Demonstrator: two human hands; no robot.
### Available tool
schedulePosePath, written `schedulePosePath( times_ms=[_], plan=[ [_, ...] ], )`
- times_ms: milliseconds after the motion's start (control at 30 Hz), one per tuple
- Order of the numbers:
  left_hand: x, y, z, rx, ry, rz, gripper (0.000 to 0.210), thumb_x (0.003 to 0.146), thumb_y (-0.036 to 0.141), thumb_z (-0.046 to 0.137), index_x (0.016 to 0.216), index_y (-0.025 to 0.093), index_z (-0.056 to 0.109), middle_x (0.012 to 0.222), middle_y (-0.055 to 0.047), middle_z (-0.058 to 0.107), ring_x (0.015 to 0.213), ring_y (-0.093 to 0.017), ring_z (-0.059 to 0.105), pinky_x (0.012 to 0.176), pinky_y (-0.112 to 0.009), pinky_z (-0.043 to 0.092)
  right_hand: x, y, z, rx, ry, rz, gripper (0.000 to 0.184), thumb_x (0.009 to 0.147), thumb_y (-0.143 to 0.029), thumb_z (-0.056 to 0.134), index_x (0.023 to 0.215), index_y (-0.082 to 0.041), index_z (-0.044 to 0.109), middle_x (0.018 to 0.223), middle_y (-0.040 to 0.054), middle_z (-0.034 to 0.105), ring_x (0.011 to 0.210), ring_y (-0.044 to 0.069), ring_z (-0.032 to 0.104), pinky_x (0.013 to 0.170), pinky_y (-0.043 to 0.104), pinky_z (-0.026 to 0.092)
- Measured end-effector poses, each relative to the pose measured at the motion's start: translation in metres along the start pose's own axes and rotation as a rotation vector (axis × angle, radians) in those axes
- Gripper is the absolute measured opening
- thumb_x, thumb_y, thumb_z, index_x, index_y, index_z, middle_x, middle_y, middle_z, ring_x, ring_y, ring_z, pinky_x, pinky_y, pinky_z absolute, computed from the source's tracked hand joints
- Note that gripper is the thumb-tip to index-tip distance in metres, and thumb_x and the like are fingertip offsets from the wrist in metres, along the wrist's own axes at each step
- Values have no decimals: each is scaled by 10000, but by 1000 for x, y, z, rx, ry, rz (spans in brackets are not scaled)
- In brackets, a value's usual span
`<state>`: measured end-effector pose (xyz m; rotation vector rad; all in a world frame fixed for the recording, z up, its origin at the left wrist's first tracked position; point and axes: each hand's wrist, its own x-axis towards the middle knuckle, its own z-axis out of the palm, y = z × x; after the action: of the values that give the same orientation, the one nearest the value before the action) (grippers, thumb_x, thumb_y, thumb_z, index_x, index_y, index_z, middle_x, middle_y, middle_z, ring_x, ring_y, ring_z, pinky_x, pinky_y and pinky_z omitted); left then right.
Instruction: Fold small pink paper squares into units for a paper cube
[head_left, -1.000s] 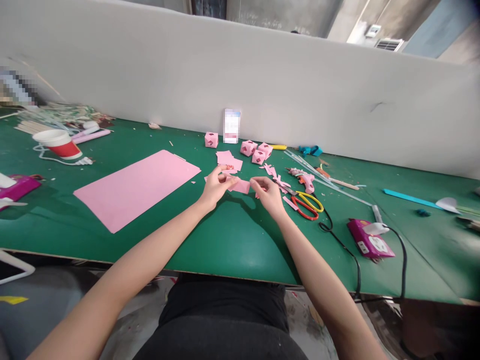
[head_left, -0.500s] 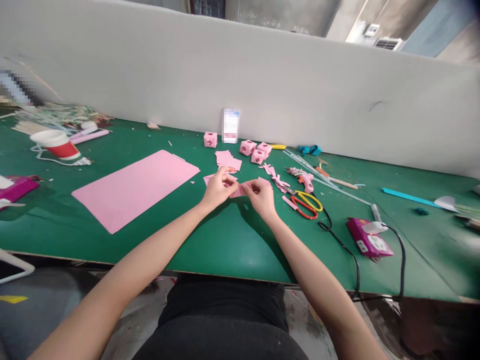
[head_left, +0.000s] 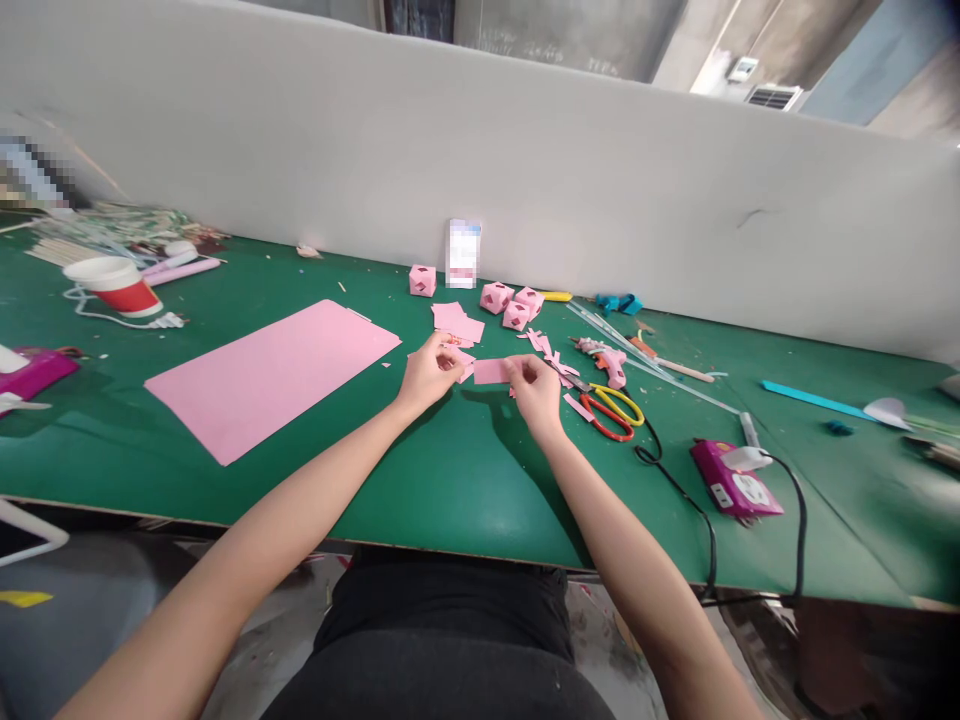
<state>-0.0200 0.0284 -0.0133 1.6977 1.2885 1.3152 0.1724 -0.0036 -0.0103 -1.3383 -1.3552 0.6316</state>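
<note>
A small pink strip of paper (head_left: 490,372) is pinched between the thumb and fingers of my right hand (head_left: 537,392), its free end pointing left. My left hand (head_left: 429,378) is just to the left of that strip, apart from it, with fingers curved and loosely open. Behind and partly under the left fingers lie pink paper pieces (head_left: 466,354), partly hidden by them. More pink squares (head_left: 457,322) lie just beyond. To the right of my right hand are pink paper scraps (head_left: 553,362) and scissors (head_left: 616,412) with red and yellow handles.
Pink paper cubes (head_left: 516,304) with diamond-shaped openings stand near a propped phone (head_left: 463,254). A large pink sheet (head_left: 274,380) lies left. Rightward are a pink glue gun (head_left: 609,360) and a magenta power strip (head_left: 736,478) with black cable. A paper cup (head_left: 116,286) stands far left.
My hands have moved apart. The left hand has let go of the pink strip and shifted left; my right hand has moved slightly right, still holding it.
</note>
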Motion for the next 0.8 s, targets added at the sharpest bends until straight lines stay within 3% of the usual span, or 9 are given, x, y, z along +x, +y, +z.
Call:
schedulePosePath(
  times_ms=[167,367,467,633,800],
  plan=[
    [5,-11,-4,-124,16,-80,405,693,256,738,1062,207,579,793,1,706,727,-179,661,742,-314,515,7,8,-7,145,26,77,382,770,-576,667,865,-207,663,730,24,683,650,189,635,618,311,517],
    [-6,4,6,-324,-210,-26,622,715,308,815,1246,202,509,1080,-93,739,897,-185,696,865,-354,524,1,0,-1,348,-48,148,582,711,-529,757,1186,-233,599,861,35,723,821,238,736,635,312,554],
    [-9,10,8,-429,-228,-50,724,699,335,846,1304,213,468,1205,-122,700,976,-205,698,870,-366,542,-2,-5,1,431,-98,189,541,698,-497,796,1136,-230,624,995,66,754,870,243,747,693,330,581],
    [-9,13,6,-510,-184,-140,741,685,402,857,1314,230,506,1259,-127,667,989,-224,689,780,-348,579,-4,-8,4,526,-208,264,475,676,-480,853,1036,-215,692,1038,74,774,942,253,745,830,376,603],
    [-9,17,5,-544,-172,-200,712,684,453,856,1281,225,542,1157,-102,709,952,-215,697,797,-347,585,-6,-9,5,559,-316,292,478,674,-507,864,1031,-224,720,1018,64,773,939,231,751,816,338,613]
  ],
)
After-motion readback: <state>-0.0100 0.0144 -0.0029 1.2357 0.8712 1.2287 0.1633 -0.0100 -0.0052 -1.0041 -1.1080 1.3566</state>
